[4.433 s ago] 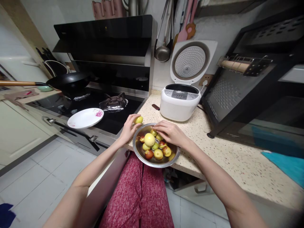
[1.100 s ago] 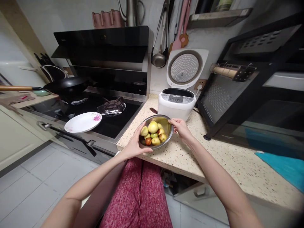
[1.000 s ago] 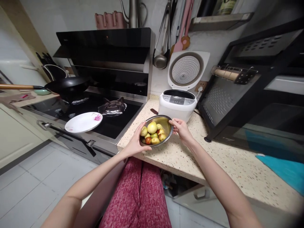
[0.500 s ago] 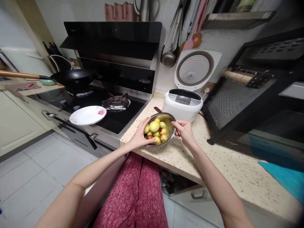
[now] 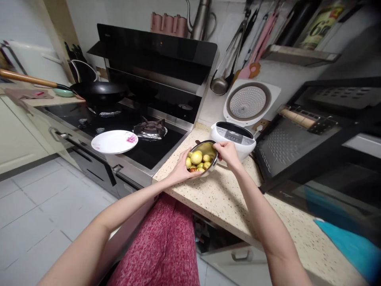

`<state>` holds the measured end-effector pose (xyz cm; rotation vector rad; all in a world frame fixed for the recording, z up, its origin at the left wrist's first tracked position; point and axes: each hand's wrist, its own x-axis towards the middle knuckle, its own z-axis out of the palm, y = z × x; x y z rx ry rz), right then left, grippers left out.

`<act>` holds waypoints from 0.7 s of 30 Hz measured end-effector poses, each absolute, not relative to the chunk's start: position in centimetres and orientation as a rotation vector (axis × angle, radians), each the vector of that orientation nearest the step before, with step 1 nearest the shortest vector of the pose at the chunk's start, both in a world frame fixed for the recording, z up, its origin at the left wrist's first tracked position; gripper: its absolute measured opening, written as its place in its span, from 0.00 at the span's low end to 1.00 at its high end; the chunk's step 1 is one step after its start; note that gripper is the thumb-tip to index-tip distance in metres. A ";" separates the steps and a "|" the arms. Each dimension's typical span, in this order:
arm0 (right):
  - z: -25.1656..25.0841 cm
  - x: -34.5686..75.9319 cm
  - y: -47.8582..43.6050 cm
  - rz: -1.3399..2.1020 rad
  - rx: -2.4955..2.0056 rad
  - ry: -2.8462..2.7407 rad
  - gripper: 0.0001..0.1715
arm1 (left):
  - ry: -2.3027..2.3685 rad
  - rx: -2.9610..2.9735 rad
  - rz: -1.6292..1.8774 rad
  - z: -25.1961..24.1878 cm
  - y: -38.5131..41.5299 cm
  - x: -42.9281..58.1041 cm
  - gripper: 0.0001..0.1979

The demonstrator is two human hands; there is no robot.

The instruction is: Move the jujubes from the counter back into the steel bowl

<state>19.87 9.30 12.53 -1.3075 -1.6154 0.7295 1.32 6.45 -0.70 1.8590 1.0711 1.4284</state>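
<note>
A metal bowl (image 5: 212, 170) is tilted toward me over the counter. Several round green-yellow fruits, some with brown patches, like jujubes (image 5: 197, 157), lie gathered in its lower left part. My left hand (image 5: 181, 170) grips the bowl's left side, thumb over the near rim by the fruits. On the opposite rim, my right hand (image 5: 226, 154) pinches the edge between thumb and fingers. Just behind the bowl stands a white rice cooker (image 5: 233, 139) with its lid (image 5: 248, 101) raised. A brown handle tip shows behind the bowl, mostly hidden.
To the left, a white flowered plate (image 5: 114, 142) sits at the stove's (image 5: 143, 157) front edge. A black wok (image 5: 99, 92) rests on the far burner, its wooden handle pointing left. A dark oven (image 5: 321, 159) and a blue cloth (image 5: 348, 242) are on the right. Utensils hang above the cooker.
The bowl has tipped further toward me, and the jujubes have bunched at its lower side. Both hands keep hold of the rim. My view has shifted slightly.
</note>
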 end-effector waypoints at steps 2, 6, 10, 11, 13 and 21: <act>12.9 19.8 9.1 0.732 -1.324 -1.648 0.19 | 1.090 1.850 1.409 -0.7 6.2 1.2 0.59; 13.7 19.8 9.1 0.697 -1.365 -1.716 0.19 | 1.120 1.824 1.364 -0.6 6.0 0.8 0.58; 14.6 19.8 9.7 0.631 -1.402 -1.743 0.18 | 1.081 1.812 1.376 -1.0 6.3 0.6 0.58; 14.8 19.7 9.9 0.622 -1.413 -1.747 0.18 | 1.068 1.817 1.382 -1.1 6.4 0.6 0.57; 15.1 19.7 10.1 0.614 -1.439 -1.756 0.18 | 1.054 1.828 1.380 -1.3 6.6 0.6 0.56; 15.9 20.6 10.3 0.534 -1.529 -1.796 0.18 | 1.109 1.882 1.328 -2.1 7.0 0.6 0.57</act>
